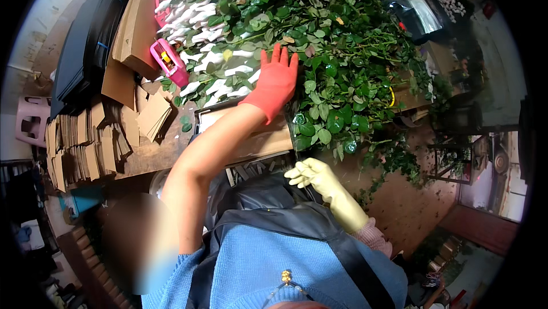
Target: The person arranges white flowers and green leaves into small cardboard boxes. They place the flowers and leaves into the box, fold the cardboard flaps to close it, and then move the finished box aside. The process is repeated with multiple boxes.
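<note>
My left hand [278, 78], in a red glove, reaches over the table with its fingers spread, palm down, holding nothing visible. It lies between rose buds in white mesh sleeves [220, 88] and a large pile of leafy green rose stems [325, 73]. My right hand [310, 174], in a long yellow rubber glove, is in front of my dark apron [274, 219], below the table edge. Its fingers are half bent and slightly apart, with nothing seen in them. A pink tape dispenser [171, 63] with yellow tape stands left of the sleeved buds.
On the wooden table [180, 155] at left are small cardboard pieces [154, 114], upright cardboard sheets [139, 31] and a stack of black sheets [92, 43]. A black-edged wooden tray [265, 142] lies under my left forearm. Stems overhang the table at right; leaves litter the floor [411, 206].
</note>
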The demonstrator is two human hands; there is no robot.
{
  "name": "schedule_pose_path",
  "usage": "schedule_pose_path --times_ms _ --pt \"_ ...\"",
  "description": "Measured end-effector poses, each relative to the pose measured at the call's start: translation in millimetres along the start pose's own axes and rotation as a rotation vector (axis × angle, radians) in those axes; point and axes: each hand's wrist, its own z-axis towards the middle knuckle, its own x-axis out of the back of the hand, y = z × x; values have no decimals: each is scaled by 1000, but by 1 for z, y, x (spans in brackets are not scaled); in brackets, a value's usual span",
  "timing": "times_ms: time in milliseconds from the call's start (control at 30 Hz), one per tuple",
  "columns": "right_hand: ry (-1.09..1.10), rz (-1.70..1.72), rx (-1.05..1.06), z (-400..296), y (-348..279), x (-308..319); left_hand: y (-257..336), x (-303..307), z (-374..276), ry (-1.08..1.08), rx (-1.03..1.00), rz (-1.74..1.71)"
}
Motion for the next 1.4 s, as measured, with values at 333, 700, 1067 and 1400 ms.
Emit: schedule_pose_path --times_ms 333,700,1067,1400 --pt "257 -1073 -37 73 -19 6 -72 70 -45 537 -122 -529" --pt "-137 -883 27 -7 -83 0 -208 23 -158 571 735 -1163" --pt "35 -1274 -77 8 -64 23 -299 -7 -126 246 998 -983" --pt "39 -1221 102 -2 -69 -9 -343 -71 -78 276 1037 -1142"
